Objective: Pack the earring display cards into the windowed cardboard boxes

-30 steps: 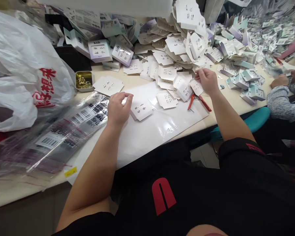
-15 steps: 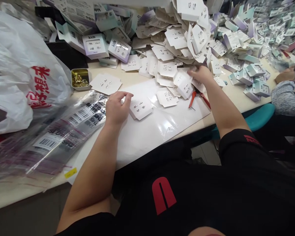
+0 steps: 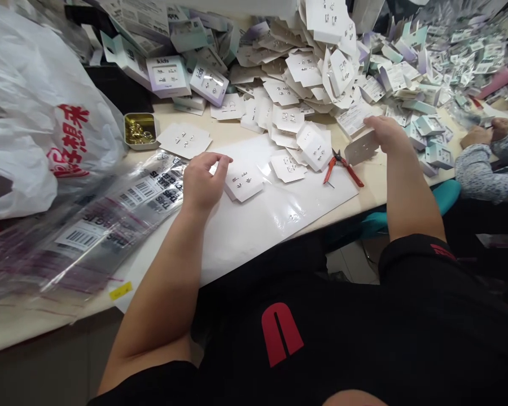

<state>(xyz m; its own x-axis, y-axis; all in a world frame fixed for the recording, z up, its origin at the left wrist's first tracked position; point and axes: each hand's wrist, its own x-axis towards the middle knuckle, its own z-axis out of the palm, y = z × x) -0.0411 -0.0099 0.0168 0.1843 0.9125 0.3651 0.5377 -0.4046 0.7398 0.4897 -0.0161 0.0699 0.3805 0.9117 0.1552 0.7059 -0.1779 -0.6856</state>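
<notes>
My right hand (image 3: 387, 135), right of the red-handled pliers (image 3: 341, 168), pinches a thin earring card (image 3: 362, 148) that is tilted and seen from its edge or back. Close by it lies a printed box (image 3: 356, 119). My left hand (image 3: 205, 179) rests at the left edge of a white earring card (image 3: 243, 181) on a glossy white sheet (image 3: 245, 237); its thumb and forefinger are apart and the other fingers curl out of sight. Another card (image 3: 185, 140) lies behind that hand. More cards (image 3: 314, 148) overlap between my two hands.
A big heap of cards (image 3: 305, 67) and small boxes (image 3: 427, 73) fills the back and right. At left are a gold-coloured tin (image 3: 140, 132), clear barcoded bags (image 3: 110, 225) and a white plastic bag (image 3: 34, 113). Another person's hands (image 3: 485, 134) are at far right.
My right hand has moved right, away from the card pile, and now holds a card in the air. A printed box behind it has come into view. My left hand has barely moved.
</notes>
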